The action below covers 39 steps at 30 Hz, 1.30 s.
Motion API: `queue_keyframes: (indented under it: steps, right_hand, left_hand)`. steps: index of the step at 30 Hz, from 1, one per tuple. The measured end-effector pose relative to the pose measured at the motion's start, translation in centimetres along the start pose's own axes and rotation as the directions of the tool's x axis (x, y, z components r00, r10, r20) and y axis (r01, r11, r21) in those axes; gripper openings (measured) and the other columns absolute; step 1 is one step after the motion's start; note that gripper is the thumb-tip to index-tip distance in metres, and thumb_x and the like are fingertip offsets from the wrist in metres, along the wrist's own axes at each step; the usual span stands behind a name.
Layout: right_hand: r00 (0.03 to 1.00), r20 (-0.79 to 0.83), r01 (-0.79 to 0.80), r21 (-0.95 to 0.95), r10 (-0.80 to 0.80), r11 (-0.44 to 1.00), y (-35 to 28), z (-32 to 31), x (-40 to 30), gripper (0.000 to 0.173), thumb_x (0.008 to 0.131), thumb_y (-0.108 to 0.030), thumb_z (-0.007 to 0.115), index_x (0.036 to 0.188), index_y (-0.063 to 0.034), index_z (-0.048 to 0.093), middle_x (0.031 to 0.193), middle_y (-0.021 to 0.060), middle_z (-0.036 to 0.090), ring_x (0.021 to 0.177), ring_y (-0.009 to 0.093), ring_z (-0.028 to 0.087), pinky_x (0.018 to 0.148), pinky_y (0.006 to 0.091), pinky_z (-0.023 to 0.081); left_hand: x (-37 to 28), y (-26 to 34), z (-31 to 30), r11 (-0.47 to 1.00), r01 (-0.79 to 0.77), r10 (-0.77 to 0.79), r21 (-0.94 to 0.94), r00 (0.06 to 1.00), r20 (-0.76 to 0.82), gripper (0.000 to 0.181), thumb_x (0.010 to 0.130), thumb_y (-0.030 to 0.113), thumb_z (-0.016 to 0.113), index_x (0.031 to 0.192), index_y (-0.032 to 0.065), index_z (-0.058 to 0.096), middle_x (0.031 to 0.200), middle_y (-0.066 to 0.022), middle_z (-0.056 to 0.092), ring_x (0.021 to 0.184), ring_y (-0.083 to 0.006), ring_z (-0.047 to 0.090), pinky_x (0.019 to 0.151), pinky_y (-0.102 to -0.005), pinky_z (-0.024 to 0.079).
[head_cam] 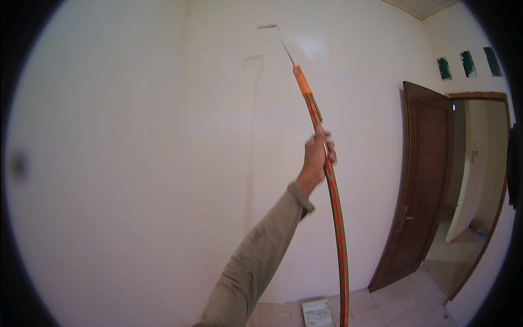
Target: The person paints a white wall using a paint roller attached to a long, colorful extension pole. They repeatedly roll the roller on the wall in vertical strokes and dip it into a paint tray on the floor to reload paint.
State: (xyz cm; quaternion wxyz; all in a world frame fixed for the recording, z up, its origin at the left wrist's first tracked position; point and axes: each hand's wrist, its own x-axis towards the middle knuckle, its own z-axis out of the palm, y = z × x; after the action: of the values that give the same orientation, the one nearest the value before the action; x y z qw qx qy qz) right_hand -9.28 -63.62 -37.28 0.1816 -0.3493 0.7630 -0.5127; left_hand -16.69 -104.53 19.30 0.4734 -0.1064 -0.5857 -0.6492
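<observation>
My left hand (315, 154) grips a long pole (336, 216) striped red and green, which slants upward before a pale wall (135, 143). At its top is the orange handle (302, 80) of a paint roller, joined to a thin metal rod (286, 48). The white roller sleeve (267, 26) is high on the wall; I cannot tell whether it touches. A shadow of the roller and pole falls on the wall to the left. The pole's lower end runs out of the picture. My right hand is out of view.
A brown wooden door (427, 180) stands open at the right, beside a doorway with a pale door (466, 184) beyond it. Dark green patches (468, 64) sit above the frame. On the tiled floor (392, 302) by the wall lies a paint-smeared, flat rectangular object (318, 314).
</observation>
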Motion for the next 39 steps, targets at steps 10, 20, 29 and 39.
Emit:
queue_keyframes:
  steps: [10,20,29,39]
  right_hand:
    - [0.778,0.426,0.623,-0.620,-0.462,0.477,9.7,19.8,14.2,0.051,0.100,-0.022,0.050,0.144,0.0015,0.039,0.141,0.0230,0.048,0.132,0.032,0.046,0.107,0.0368,0.038]
    - [0.775,0.482,0.615,-0.723,-0.408,0.314,6.3,22.5,14.9,0.052,0.100,-0.016,0.045,0.148,0.0003,0.033,0.150,0.0214,0.038,0.140,0.030,0.038,0.112,0.0361,0.032]
    - [0.771,0.556,0.636,-0.699,-0.312,0.327,3.8,22.0,12.1,0.053,0.100,-0.017,0.044,0.149,0.0000,0.031,0.153,0.0199,0.035,0.141,0.028,0.035,0.113,0.0354,0.030]
    - [0.869,0.326,0.477,-0.356,-0.372,0.803,-4.6,15.0,5.5,0.052,0.099,-0.013,0.047,0.148,-0.0007,0.033,0.146,0.0226,0.042,0.131,0.031,0.046,0.105,0.0365,0.038]
  left_hand:
    - [-8.4,2.7,-3.8,0.963,0.047,-0.003,0.264,0.987,-0.164,0.042,0.103,0.038,0.040,0.126,0.0036,0.042,0.080,-0.0013,0.046,0.054,-0.0081,0.047,0.044,-0.0240,0.041]
    - [-8.4,1.9,-8.1,0.966,0.042,0.001,0.255,0.986,-0.166,0.041,0.103,0.038,0.041,0.126,0.0046,0.042,0.080,-0.0015,0.047,0.054,-0.0080,0.047,0.044,-0.0238,0.041]
    - [-9.5,3.7,-9.0,0.960,0.050,0.001,0.275,0.983,-0.181,0.041,0.104,0.038,0.039,0.125,0.0040,0.043,0.079,-0.0024,0.049,0.054,-0.0089,0.049,0.044,-0.0250,0.044]
    - [-11.5,5.7,-7.3,0.966,0.133,-0.092,0.223,0.978,-0.189,0.044,0.103,0.041,0.040,0.127,0.0038,0.042,0.079,-0.0021,0.048,0.054,-0.0088,0.050,0.044,-0.0259,0.045]
